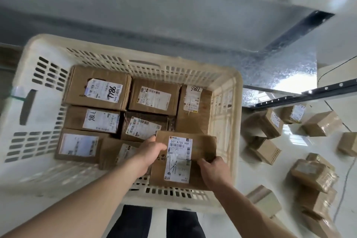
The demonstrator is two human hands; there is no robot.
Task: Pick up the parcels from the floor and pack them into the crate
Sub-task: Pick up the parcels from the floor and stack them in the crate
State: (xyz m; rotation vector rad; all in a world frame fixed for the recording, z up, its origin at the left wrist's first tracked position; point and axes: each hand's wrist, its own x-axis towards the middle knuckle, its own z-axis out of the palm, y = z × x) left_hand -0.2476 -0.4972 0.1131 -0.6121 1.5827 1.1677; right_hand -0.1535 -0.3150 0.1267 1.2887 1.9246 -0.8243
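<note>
A cream slotted plastic crate (226, 114) fills the middle of the head view, with several brown cardboard parcels lying flat inside, labels up. Over its near right corner I hold a brown parcel (202, 147) with a white shipping label. My left hand (150, 150) grips its left edge. My right hand (214, 172) grips its near right side, fingers curled onto the top face. The held parcel sits above the crate's near wall and covers what lies beneath it.
Several more brown parcels (270, 123) lie scattered on the pale glossy floor (251, 176) to the right of the crate. A grey metal shelf (173, 15) runs across above the crate. My dark trouser legs (135, 222) stand at the near edge.
</note>
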